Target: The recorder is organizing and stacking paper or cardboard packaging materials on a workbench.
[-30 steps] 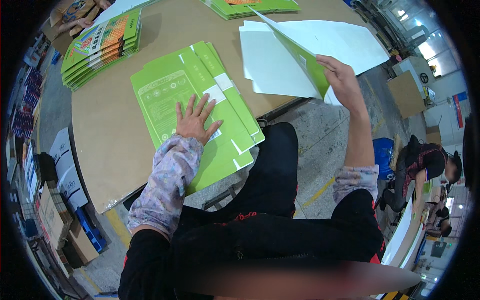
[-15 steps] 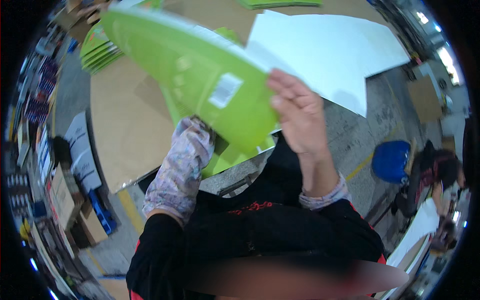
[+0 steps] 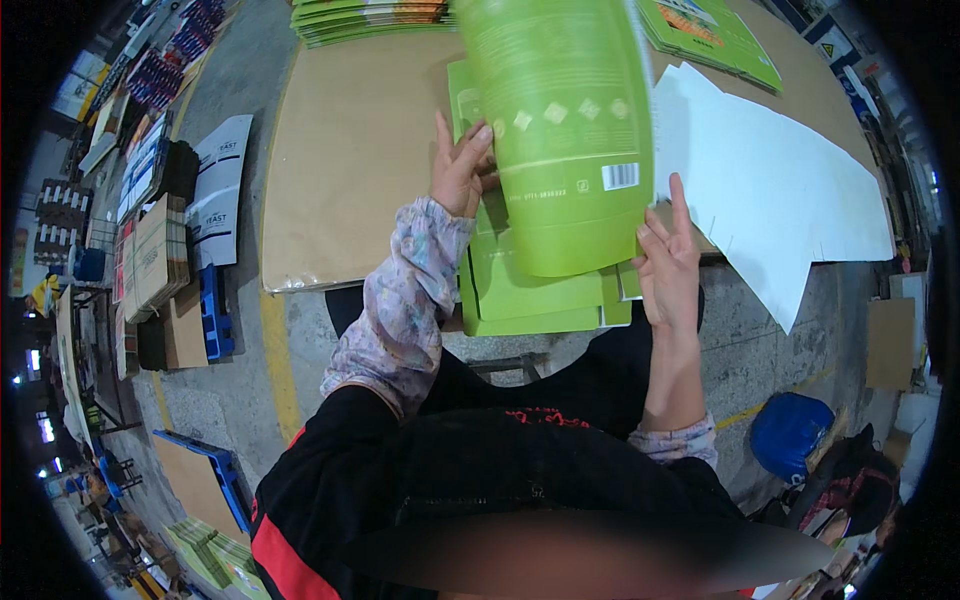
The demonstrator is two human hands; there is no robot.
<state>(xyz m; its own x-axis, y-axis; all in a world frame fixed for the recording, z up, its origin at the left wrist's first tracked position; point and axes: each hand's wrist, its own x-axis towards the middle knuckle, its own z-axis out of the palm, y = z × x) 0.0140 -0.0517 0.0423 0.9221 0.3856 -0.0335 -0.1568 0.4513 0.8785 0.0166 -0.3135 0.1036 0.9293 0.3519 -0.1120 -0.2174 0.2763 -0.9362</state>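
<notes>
A bowed green printed cardboard sheet [image 3: 570,150] is raised between my hands, with a white barcode patch low on its face. My left hand [image 3: 462,168] is at its left edge, thumb against it, some fingers spread and others partly hidden by the sheet. At the lower right corner, my right hand [image 3: 668,265] grips the edge with thumb and bent fingers while the index finger points up. Beneath lie more green cardboard pieces [image 3: 535,312], overhanging the near table edge. The upper end of the raised sheet is out of view.
The brown-topped table [image 3: 350,170] carries a green stack [image 3: 370,22] at far left and another [image 3: 715,45] at far right. A large white sheet [image 3: 780,180] overhangs the table's right side. A blue drum-like object [image 3: 790,435] and a bent-over person [image 3: 860,485] are at right.
The green sheet has swung from slanting to nearly upright and moved right. My left hand has come out from behind it to its left edge; my right hand has moved lower. The view has shifted.
</notes>
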